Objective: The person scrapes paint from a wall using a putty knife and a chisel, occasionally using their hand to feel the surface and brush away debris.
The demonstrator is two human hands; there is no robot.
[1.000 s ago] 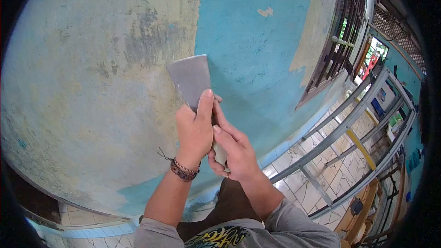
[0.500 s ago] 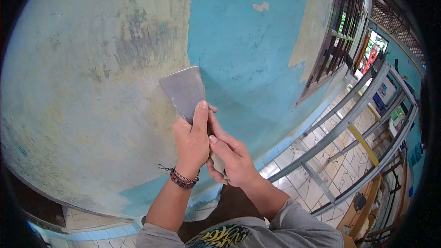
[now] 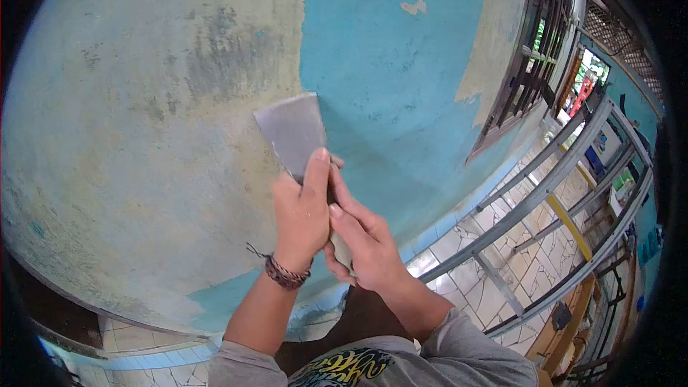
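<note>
Both my hands grip one wide-bladed scraper [image 3: 292, 132]. My left hand [image 3: 304, 204], with a braided bracelet at the wrist, is closed around the upper handle, its thumb pressed along the base of the blade. Lower down, my right hand [image 3: 365, 247] wraps the pale end of the handle. The blade's edge points up and lies over the wall, at the border between bare, patchy plaster [image 3: 165, 172] on the left and blue paint [image 3: 387, 50] on the right. A small chipped spot [image 3: 413, 7] shows in the blue area.
To the right, a metal ladder [image 3: 527, 211] leans across the view above a cracked-tile floor [image 3: 459, 283]. A barred window [image 3: 519, 72] is set in the wall beyond the blue paint. Wooden boards [image 3: 566, 322] lie at the lower right. Blue tiles [image 3: 161, 360] edge the wall's foot.
Both hands and the scraper have shifted slightly upward along the paint border. The grip is the same, and the camera view has moved a little.
</note>
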